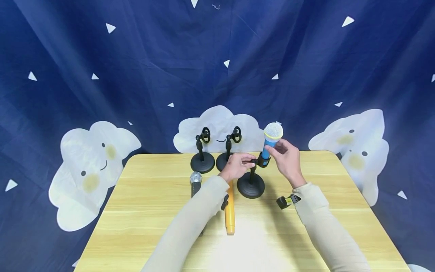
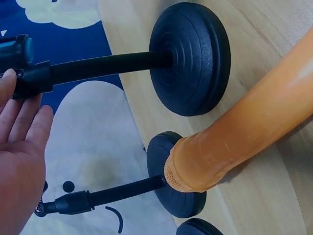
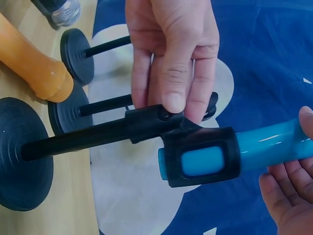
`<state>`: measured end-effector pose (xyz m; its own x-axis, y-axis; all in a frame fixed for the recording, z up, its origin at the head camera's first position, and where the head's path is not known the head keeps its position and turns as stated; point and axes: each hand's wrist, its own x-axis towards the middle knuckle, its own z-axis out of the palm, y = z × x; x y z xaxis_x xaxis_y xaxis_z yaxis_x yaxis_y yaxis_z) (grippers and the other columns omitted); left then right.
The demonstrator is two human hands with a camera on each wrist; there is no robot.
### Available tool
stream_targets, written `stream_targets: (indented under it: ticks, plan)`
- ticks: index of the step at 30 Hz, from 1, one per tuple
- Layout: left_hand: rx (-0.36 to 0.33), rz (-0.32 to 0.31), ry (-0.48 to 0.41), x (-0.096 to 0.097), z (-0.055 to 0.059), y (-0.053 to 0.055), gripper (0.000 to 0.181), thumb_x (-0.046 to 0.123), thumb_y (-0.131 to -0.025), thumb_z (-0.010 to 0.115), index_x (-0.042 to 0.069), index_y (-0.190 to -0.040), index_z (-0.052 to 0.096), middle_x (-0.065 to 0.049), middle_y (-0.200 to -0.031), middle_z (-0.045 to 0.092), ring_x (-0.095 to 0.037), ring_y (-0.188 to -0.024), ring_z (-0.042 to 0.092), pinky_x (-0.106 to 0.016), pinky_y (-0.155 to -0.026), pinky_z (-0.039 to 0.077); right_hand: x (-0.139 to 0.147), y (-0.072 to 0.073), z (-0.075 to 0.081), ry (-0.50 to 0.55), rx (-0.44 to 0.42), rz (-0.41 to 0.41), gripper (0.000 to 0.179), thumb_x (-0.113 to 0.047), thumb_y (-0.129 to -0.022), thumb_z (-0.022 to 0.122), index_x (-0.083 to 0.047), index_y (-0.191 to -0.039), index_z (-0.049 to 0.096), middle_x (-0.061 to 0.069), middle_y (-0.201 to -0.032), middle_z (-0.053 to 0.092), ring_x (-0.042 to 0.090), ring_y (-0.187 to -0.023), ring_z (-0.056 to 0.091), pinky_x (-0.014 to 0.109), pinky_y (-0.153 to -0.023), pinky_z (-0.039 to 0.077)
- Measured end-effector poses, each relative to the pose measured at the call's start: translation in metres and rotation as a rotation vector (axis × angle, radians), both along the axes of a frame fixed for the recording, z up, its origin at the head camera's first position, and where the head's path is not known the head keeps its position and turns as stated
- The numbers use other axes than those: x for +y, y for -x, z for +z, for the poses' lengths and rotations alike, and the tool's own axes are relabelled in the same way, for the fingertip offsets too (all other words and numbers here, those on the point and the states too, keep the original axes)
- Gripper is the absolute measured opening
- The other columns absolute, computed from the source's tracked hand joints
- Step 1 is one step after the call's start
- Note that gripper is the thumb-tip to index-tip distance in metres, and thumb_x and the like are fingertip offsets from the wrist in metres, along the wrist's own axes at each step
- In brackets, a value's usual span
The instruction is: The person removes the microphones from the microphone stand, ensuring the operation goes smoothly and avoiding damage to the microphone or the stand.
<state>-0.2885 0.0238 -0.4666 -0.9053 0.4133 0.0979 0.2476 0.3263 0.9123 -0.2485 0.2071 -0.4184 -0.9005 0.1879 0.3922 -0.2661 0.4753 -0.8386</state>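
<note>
My right hand holds a blue microphone with a white mesh head and a yellow ring, its head pointing up. The lower end of the microphone sits inside the clip of a black desk stand. The blue body shows through the clip's window in the right wrist view. My left hand pinches the joint just below that clip, thumb on the near side and fingers behind. The stand's round base rests on the table.
Two more black stands with bare clips stand at the back. An orange microphone lies under my left forearm, beside a black microphone with a silver head. A dark blue curtain hangs behind the wooden table.
</note>
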Motion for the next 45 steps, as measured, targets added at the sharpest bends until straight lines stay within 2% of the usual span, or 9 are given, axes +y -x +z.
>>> stream_targets:
  ticks: [5,13,20,25,45]
  plan:
    - [0.01,0.0,0.001,0.0,-0.001,0.001,0.025,0.004,-0.092,0.071,-0.001,-0.116,0.072,-0.009,-0.113,0.073,-0.018,-0.105,0.07,-0.02,-0.087,0.054,0.002,0.001,0.006,-0.011,0.025,-0.008,0.029,-0.017,-0.09,0.077,0.005,-0.108,0.069,0.019,-0.102,0.073,0.027,-0.094,0.068,0.017,-0.078,0.049]
    - [0.01,0.008,-0.004,0.001,0.0,0.001,0.025,0.001,-0.092,0.07,-0.002,-0.117,0.071,-0.009,-0.113,0.073,-0.017,-0.106,0.07,-0.02,-0.089,0.054,0.004,0.001,0.013,-0.013,0.013,-0.002,0.03,-0.018,-0.09,0.076,0.004,-0.109,0.069,0.019,-0.104,0.072,0.026,-0.095,0.068,0.018,-0.079,0.049]
    - [0.05,0.013,0.027,0.001,-0.001,0.001,0.025,0.001,-0.092,0.07,-0.003,-0.117,0.071,-0.009,-0.113,0.073,-0.014,-0.104,0.07,-0.019,-0.088,0.054,0.005,0.001,0.019,-0.011,0.031,0.0,0.029,-0.019,-0.091,0.076,0.004,-0.107,0.069,0.018,-0.099,0.072,0.008,-0.084,0.065,0.015,-0.074,0.05]
    - [0.035,0.019,0.049,0.001,0.0,0.0,0.025,0.003,-0.093,0.07,0.002,-0.118,0.072,-0.008,-0.115,0.073,-0.016,-0.108,0.069,-0.021,-0.091,0.053,0.006,0.001,0.025,-0.004,0.06,0.013,0.029,-0.018,-0.09,0.076,0.005,-0.106,0.069,0.02,-0.096,0.072,-0.001,-0.079,0.062,0.015,-0.072,0.051]
    - [0.022,0.044,0.065,0.002,0.002,0.002,0.025,0.008,-0.093,0.071,0.006,-0.118,0.073,-0.005,-0.114,0.073,-0.015,-0.107,0.069,-0.021,-0.09,0.053,0.007,-0.005,0.046,-0.017,0.044,0.015,0.032,-0.023,-0.091,0.076,0.003,-0.108,0.07,0.017,-0.099,0.072,0.004,-0.085,0.063,0.018,-0.078,0.049]
